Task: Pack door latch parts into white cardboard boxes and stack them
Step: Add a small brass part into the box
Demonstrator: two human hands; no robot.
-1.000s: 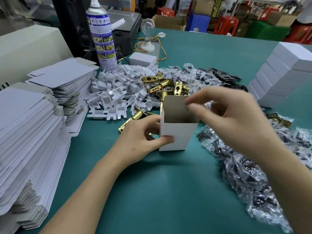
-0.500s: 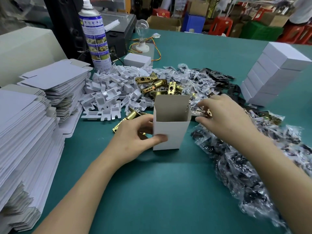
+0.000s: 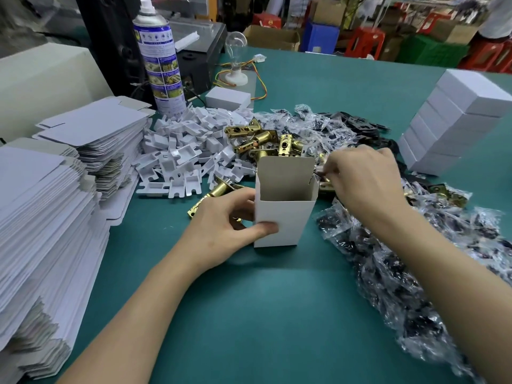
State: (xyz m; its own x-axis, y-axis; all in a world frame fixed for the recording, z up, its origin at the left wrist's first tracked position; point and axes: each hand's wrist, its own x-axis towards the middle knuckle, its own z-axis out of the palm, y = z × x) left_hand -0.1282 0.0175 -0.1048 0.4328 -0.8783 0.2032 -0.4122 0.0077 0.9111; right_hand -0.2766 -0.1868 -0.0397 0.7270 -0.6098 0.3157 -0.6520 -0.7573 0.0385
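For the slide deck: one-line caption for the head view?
Left hand steadies an open white box while right hand reaches into the brass latches behind it.

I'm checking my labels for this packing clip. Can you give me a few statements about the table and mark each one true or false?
1. The left hand holds the open box upright. True.
2. The spray can lies on its side. False: it stands upright behind the white plastic pieces.
3. Closed white boxes are stacked on the table's right. True.
4. The right hand is inside the open box. False: it is beside the box, above the bagged parts.
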